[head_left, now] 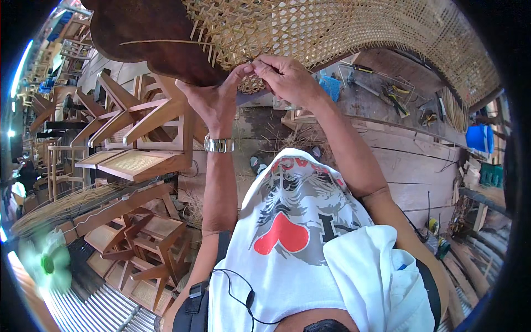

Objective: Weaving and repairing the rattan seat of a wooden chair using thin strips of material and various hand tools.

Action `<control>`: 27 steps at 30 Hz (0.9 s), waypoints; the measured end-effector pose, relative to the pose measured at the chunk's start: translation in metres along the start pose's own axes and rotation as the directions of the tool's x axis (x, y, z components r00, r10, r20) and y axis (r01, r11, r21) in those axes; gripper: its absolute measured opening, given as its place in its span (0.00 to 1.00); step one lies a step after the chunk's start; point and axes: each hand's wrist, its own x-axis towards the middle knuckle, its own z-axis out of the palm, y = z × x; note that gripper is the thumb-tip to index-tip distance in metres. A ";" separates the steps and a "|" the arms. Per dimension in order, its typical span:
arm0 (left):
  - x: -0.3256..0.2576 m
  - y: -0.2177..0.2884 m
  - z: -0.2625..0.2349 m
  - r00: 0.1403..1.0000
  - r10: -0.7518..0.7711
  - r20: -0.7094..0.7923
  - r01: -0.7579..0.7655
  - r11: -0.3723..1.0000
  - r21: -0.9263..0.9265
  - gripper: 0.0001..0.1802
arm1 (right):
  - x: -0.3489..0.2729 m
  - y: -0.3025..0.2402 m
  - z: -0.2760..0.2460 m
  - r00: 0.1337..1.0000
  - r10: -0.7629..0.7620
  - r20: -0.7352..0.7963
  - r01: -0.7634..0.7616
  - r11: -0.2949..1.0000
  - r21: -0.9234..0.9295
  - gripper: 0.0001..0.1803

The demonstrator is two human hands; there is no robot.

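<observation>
At the near edge of the cane webbing (332,27), the right hand (287,78) is pinching its grip closed, contents too small to tell, the left hand (217,102) is hiding its own, and hard tugging could be snapping a thin strand (166,41).

Item count
One left hand (213,105), one right hand (290,80), one cane panel (354,27), one wristwatch (219,145), one fan (47,263) and one blue bucket (479,138) at right are counted.
</observation>
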 end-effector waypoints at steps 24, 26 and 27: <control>-0.003 0.004 -0.005 0.993 0.108 -0.052 -0.081 0.925 0.372 0.47 | 0.000 -0.004 0.003 0.985 0.164 0.058 -0.169 0.982 0.087 0.20; -0.002 -0.001 -0.003 0.981 0.181 -0.068 -0.137 0.898 0.419 0.46 | 0.002 -0.011 0.004 0.973 0.205 0.108 -0.221 0.961 0.168 0.20; 0.000 -0.004 -0.003 0.979 0.185 -0.087 -0.132 0.898 0.420 0.47 | 0.003 -0.015 0.004 0.971 0.200 0.135 -0.230 0.935 0.270 0.19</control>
